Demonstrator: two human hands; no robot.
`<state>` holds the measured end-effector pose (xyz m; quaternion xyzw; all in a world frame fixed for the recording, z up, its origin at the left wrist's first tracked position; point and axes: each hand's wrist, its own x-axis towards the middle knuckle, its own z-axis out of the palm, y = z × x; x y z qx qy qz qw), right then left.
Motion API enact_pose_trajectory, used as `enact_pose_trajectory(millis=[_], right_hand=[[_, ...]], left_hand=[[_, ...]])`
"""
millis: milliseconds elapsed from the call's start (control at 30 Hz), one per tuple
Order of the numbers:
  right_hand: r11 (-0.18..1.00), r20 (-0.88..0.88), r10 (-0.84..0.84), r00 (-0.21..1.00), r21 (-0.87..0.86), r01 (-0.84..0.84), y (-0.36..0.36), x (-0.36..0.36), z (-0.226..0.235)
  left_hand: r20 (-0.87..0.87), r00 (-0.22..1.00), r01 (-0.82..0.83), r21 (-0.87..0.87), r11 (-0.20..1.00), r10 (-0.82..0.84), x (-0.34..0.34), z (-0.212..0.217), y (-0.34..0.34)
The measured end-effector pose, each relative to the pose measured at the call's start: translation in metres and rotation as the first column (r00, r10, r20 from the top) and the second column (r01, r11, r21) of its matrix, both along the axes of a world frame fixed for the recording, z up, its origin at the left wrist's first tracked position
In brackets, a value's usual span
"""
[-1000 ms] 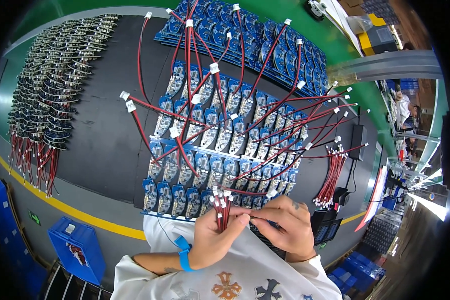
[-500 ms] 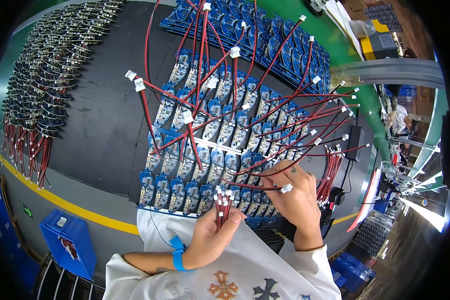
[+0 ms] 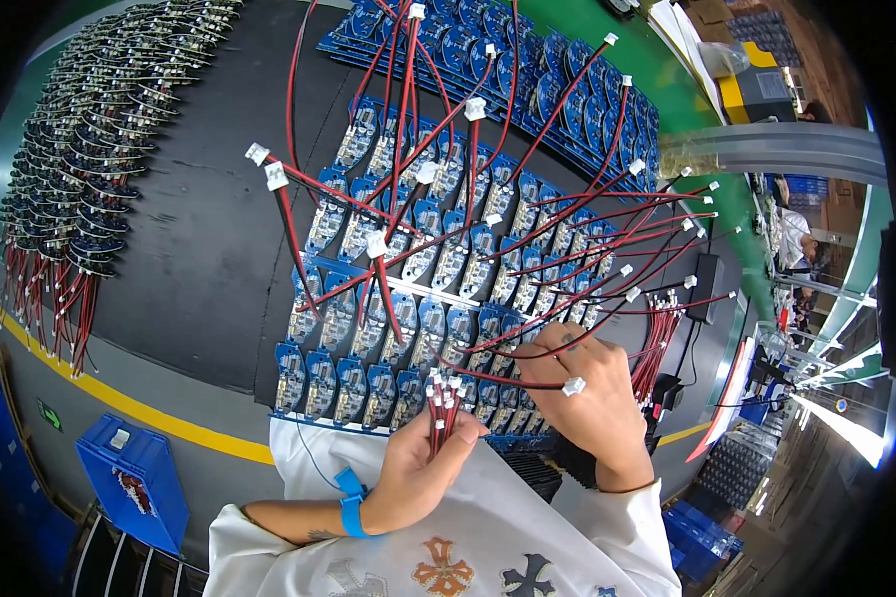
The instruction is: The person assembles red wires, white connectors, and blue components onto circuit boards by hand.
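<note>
"Since the left hand (image 3: 423, 483) is closed round a bunch of short red-and-black wires with white plugs (image 3: 444, 398), what might that grip serve?"

"Ready supply, I'd judge — the thumb lies along the bunch and the plugs stand clear, easy to pick off singly. The forearm comes in low from the left, a blue fabric wrist strap (image 3: 351, 502) round it."

"And the right hand (image 3: 592, 403)?"

"Back upward, fingers drawn together over the blue curved circuit boards (image 3: 350, 388). Its fingertips are hidden, so I can't tell what it grips. One red-and-black lead with a white plug (image 3: 573, 386) crosses in front."

"Those boards lie where?"

"In rows along the near edge of the dark flat surface (image 3: 199, 249), probably for a short reach. More leads fan up from them."

"Farther out?"

"Stacked blue panels with round outlines (image 3: 448, 40) at the far edge; overlapping rows of wired boards (image 3: 80, 169) along the left edge, leads toward the near corner; another red-and-black wire bundle (image 3: 657, 348) by the right edge — perhaps a reserve."
</note>
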<state>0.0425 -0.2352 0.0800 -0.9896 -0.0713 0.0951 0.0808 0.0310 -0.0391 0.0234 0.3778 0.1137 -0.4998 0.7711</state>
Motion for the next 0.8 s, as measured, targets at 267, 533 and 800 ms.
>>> enact_pose_trajectory(millis=[267, 533, 800], right_hand=[[0.994, -0.078, 0.098, 0.992, -0.048, -0.101, 0.001, 0.007, -0.003], [0.981, -0.118, 0.190, 0.975, -0.018, -0.193, 0.004, 0.013, 0.000], [0.976, 0.117, 0.214, 0.970, -0.059, -0.208, 0.007, 0.005, 0.007]], left_hand=[[-0.055, 0.998, -0.022, -0.036, 0.999, 0.020, -0.003, -0.004, 0.001], [-0.041, 0.999, 0.013, -0.084, 0.996, -0.017, -0.003, -0.002, 0.000], [0.007, 0.998, 0.066, -0.198, 0.978, -0.066, -0.007, -0.007, 0.000]])
